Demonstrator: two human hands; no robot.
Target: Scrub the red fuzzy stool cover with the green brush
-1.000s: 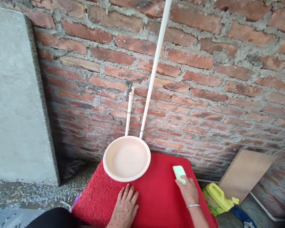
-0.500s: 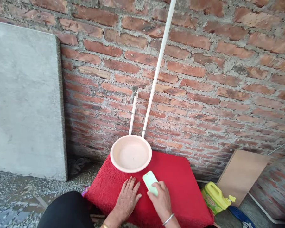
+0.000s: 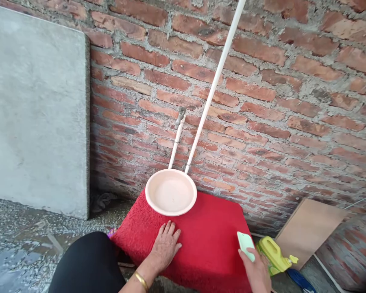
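A red fleecy cloth (image 3: 213,236) lies spread over a low flat surface in front of me. My left hand (image 3: 165,246) rests flat on it, fingers stretched out, with a gold bangle at the wrist. Near the cloth's right edge, my right hand (image 3: 256,268) is closed around a pale green scrub brush (image 3: 245,244). The brush is a flat block with a small hole at its far end; its underside is hidden against the cloth. A pale pink basin (image 3: 171,193) stands on the cloth's far left corner, beyond my left hand.
A tap (image 3: 180,116) on a white pipe and a taller white pipe (image 3: 213,85) stand against the brick wall (image 3: 256,101). A grey slab (image 3: 36,110) leans at left. At right are a yellow-green jug (image 3: 273,254), a brown board (image 3: 311,228) and a blue slipper (image 3: 300,280). The floor at left is wet.
My right hand has moved the brush rightward across the cloth, from near the middle to the right edge. My left hand stays flat in about the same place. The view has shifted slightly.
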